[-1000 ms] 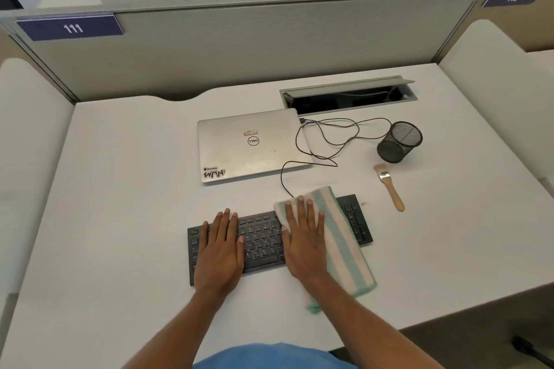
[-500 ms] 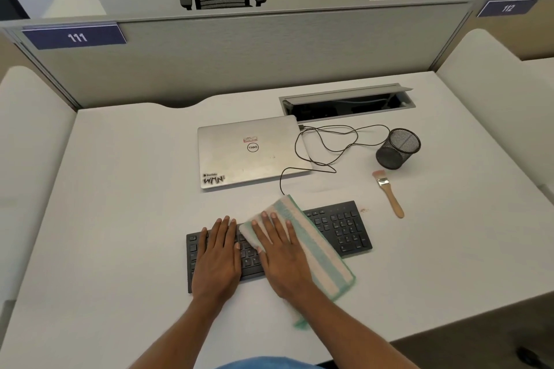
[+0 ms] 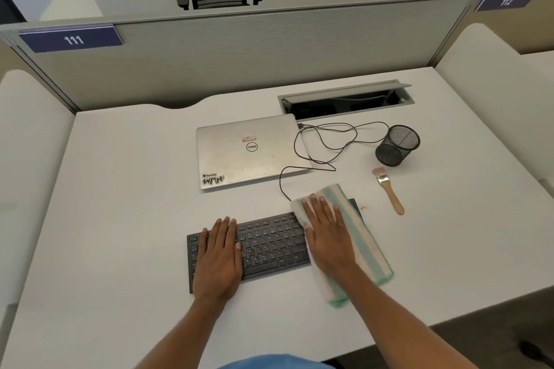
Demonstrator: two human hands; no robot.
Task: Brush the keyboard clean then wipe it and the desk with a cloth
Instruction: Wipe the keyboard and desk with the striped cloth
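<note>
**Cloth on the keyboard's right end, both palms flat**

The black keyboard [image 3: 269,244] lies on the white tabletop [image 3: 120,219] close to the person, its long side slightly skewed to the near edge. A white cloth [image 3: 362,246] with green stripes is draped over the keyboard's right end. It runs from just past the far edge of the keys down onto the tabletop in front.

The right hand [image 3: 328,237] lies palm down on the cloth, over the right part of the keys. Its grip is fully open: the fingers are straight and press the fabric, curling around nothing. The left hand [image 3: 217,260] rests palm down on the left part of the keyboard. Its grip is open too, with straight fingers pointing away from the person and nothing held.

The wooden-handled brush [image 3: 389,192] lies on the tabletop to the right of the keyboard, apart from it and from both hands, bristles pointing away. Just beyond it stands a black mesh pen cup [image 3: 397,145]. A few brownish specks [image 3: 364,207] sit on the tabletop between the cloth and the brush.

Behind the keyboard lies a closed silver laptop [image 3: 248,153]. A thin black cable [image 3: 326,144] loops beside it and disappears under the cloth's far end. An open cable hatch [image 3: 344,96] is set into the tabletop farther back. The grey partition [image 3: 269,48] carries labels 111 [image 3: 72,39] and 112 [image 3: 506,1].
</note>
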